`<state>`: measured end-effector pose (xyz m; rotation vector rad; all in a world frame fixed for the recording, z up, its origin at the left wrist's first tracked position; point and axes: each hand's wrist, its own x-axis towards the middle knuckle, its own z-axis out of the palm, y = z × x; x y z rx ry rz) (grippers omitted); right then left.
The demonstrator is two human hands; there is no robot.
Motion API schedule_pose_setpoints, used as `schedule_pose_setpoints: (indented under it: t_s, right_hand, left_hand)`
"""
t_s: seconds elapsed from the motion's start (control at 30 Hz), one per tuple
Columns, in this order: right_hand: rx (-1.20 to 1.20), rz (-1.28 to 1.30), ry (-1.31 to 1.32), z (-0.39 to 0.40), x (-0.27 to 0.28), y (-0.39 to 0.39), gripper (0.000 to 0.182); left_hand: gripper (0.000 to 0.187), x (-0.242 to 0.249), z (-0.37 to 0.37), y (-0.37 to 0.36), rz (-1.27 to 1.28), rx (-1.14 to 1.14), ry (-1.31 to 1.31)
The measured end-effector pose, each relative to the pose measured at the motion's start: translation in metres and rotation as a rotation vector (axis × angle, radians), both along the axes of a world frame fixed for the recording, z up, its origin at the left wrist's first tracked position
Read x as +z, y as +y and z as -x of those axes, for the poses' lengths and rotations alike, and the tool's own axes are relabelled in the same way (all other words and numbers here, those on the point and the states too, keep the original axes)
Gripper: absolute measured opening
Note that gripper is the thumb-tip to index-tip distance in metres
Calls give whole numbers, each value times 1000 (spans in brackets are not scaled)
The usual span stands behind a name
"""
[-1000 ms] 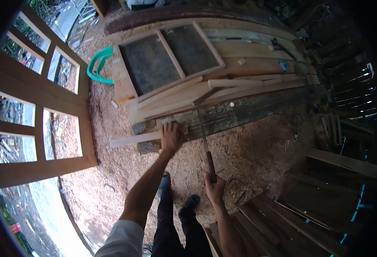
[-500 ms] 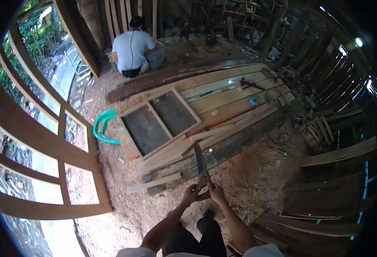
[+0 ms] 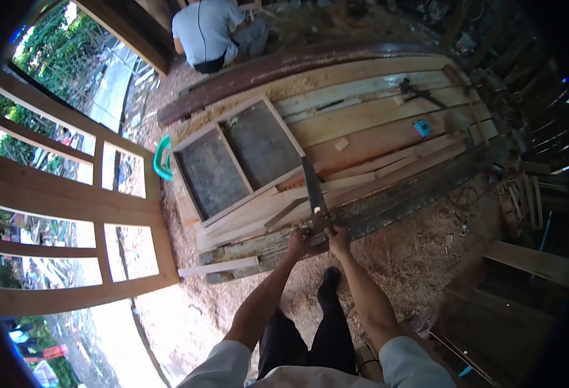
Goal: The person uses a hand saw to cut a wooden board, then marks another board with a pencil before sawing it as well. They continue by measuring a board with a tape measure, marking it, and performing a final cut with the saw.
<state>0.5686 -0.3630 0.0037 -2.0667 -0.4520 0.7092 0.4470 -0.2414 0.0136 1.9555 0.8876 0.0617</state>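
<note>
A handsaw [image 3: 313, 187] points away from me, its dark blade reaching over the front boards toward the corner of a wooden frame [image 3: 235, 158]. My left hand [image 3: 299, 244] is closed at the left side of its handle. On the other side, my right hand [image 3: 338, 239] also grips the handle, which the fingers partly hide. The frame lies flat on the bench, split by a middle bar, with dark grey areas inside. Several narrow wood strips [image 3: 355, 183] lie beneath and beyond the blade.
A blue tape measure [image 3: 421, 128] and a dark tool [image 3: 420, 94] lie on the planks [image 3: 343, 119]. Across the bench a person [image 3: 207, 32] crouches with their back to me. A large slatted wooden frame [image 3: 168, 239] stands at left, near a green plastic object [image 3: 162, 158]. Shavings cover the floor.
I have come closer to the bench, and the view has tilted down. Both hands have moved forward with the handsaw, its blade now over the boards near the frame's corner.
</note>
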Motion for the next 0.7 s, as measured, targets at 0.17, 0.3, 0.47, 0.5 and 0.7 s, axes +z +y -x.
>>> schedule_pose_setpoints:
  t_s: [0.17,0.3,0.47,0.5,0.7]
  right_hand:
    - [14,279,3,-22,13,8,35]
    - [-70,358,-313,-6,18,16,30]
    - [29,163,-423,17,33,76,23]
    - [4,110,-313,22,13,92,22]
    - [-271,-17,287,66,-51,156,19]
  left_hand:
    - [36,-47,0,35,-95,6,-140]
    - [45,1,14,73,-490,25,141]
    - [28,-13,33,124,-420,-271,81]
    - [23,-24,35,132,-384,-351,46]
    - [25,0,43,128,-195,-277,-281]
